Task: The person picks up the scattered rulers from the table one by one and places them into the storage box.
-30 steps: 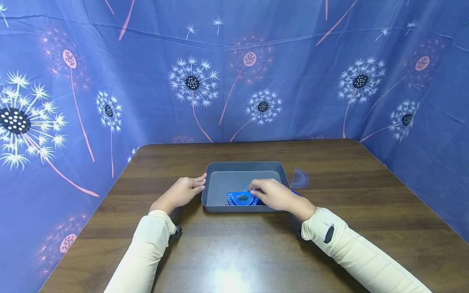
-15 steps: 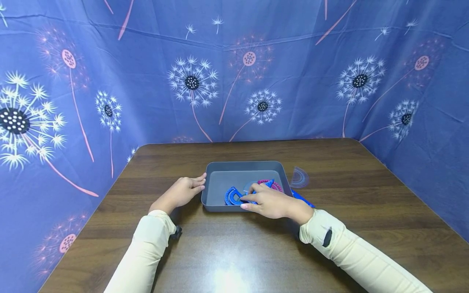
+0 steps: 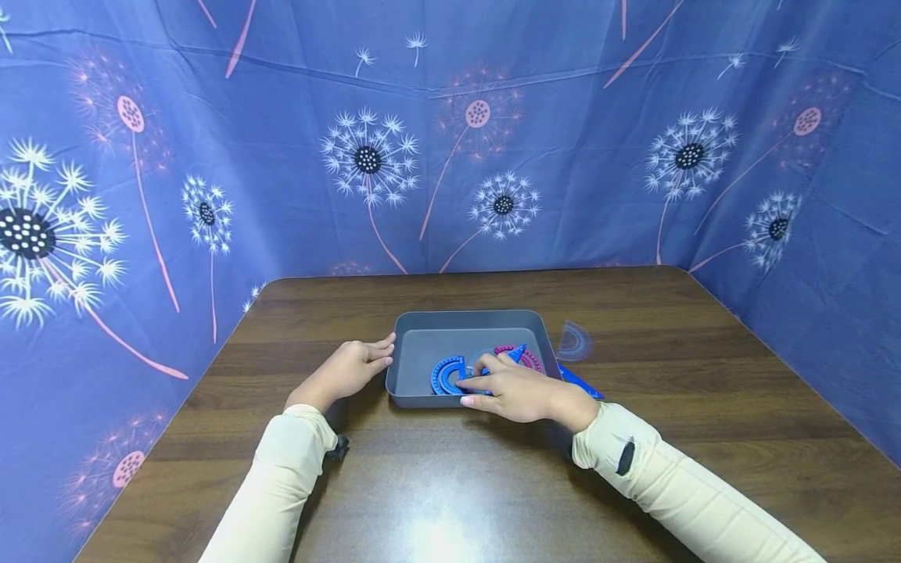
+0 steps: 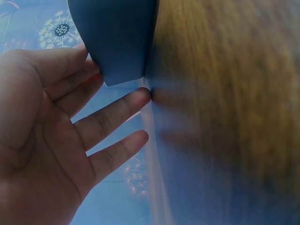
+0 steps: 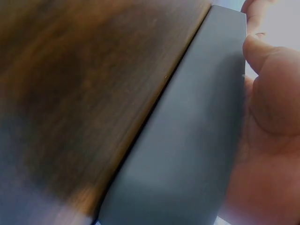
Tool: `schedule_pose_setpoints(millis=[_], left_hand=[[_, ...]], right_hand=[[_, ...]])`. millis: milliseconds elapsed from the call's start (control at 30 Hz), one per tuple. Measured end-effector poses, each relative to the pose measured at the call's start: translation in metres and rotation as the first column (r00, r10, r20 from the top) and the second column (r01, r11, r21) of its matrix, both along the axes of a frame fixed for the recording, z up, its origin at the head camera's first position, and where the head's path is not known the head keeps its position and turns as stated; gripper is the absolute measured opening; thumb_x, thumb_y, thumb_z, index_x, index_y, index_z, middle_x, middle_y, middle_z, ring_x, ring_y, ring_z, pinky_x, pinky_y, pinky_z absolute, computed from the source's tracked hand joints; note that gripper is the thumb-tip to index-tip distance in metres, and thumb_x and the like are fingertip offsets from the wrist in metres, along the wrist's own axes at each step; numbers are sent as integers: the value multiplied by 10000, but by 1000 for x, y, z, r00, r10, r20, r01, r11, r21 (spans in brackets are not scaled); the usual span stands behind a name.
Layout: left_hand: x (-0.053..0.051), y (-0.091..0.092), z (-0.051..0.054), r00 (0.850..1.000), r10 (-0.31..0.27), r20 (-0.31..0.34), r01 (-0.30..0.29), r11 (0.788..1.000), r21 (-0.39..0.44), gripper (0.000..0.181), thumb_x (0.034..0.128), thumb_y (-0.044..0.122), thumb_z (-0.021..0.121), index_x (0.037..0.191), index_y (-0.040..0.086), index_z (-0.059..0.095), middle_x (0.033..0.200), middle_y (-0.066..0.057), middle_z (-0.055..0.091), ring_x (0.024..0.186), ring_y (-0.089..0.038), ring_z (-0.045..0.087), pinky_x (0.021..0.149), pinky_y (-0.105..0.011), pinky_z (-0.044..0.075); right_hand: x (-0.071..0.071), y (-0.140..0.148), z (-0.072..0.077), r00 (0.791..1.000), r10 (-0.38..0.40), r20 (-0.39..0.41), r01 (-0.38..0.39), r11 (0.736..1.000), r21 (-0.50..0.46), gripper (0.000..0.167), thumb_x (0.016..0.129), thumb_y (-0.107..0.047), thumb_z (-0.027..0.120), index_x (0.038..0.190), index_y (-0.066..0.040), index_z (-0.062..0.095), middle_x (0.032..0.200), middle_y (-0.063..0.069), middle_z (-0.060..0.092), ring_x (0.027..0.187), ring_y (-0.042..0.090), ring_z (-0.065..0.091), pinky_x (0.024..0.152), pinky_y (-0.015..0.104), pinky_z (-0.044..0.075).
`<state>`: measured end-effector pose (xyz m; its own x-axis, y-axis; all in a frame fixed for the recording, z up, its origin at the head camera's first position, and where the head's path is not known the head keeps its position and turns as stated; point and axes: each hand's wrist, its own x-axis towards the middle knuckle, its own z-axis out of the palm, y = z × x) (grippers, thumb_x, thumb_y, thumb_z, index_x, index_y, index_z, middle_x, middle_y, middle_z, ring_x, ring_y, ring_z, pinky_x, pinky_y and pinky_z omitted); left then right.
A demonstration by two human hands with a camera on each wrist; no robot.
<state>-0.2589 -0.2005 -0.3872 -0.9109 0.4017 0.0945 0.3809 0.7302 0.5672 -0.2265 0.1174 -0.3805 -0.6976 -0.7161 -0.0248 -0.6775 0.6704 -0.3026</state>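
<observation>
A smooth, matte grey tray with straight walls and rounded corners sits on the wood-grained, glossy worktop. Inside, near its front wall, lies a flat, blue, half-round protractor, its straight edge to the right and its bands marked with pale graduations. The right hand reaches over the front rim, fingers bent at that straight edge; whether they pinch it, I cannot tell. Beside them lie a pink protractor and a pointed blue piece. The left hand rests extended fingers against the tray's left wall, grasping nothing.
</observation>
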Motion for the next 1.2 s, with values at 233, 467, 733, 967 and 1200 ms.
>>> schedule_pose_setpoints(millis=[233, 467, 733, 967, 1200], left_hand=[[-1, 0, -1, 1000, -6, 4, 6, 1000, 2, 384, 1025, 169, 570, 1359, -20, 563, 1516, -59, 435, 1410, -338, 377, 1147, -507, 316], [0, -1, 0, 1000, -7, -7, 7, 1000, 0, 379, 1022, 166, 574, 1351, -21, 572, 1508, -59, 446, 1406, -333, 386, 1151, -499, 312], [1, 0, 0, 1000, -18, -18, 18, 1000, 10, 372, 1017, 153, 581, 1337, -36, 578, 1498, -79, 455, 1396, -341, 395, 1147, -495, 321], [1, 0, 2, 999, -32, -29, 32, 999, 6, 374, 1019, 153, 577, 1336, -45, 576, 1494, -86, 459, 1392, -345, 401, 1149, -495, 317], [1, -2, 2, 999, -31, -12, 31, 999, 4, 379, 1025, 155, 566, 1349, -43, 564, 1511, -86, 439, 1404, -351, 380, 1149, -509, 310]], right_hand=[[0, 1, -1, 1000, 2, 9, -2, 1000, -3, 551, 1027, -534, 440, 1426, -176, 572, 1245, 0, 488, 1089, 202, 408, 878, 375, 428], [-1, 0, 0, 1000, 3, 11, -3, 1000, 2, 558, 1029, -544, 427, 1447, -194, 548, 1278, 14, 491, 1124, 210, 416, 903, 384, 438], [2, 12, 0, 1000, 9, -5, -9, 994, -105, 577, 1031, -550, 417, 1477, -196, 509, 1346, 56, 507, 1223, 264, 442, 977, 450, 426], [16, 35, 3, 993, -50, -111, 22, 971, -237, 552, 1023, -510, 481, 1514, -259, 449, 1425, 7, 454, 1228, 206, 410, 969, 441, 428], [23, 65, 4, 982, -154, -111, 103, 922, -374, 580, 977, -453, 612, 1509, -293, 446, 1455, -5, 423, 1262, 214, 375, 964, 484, 446]])
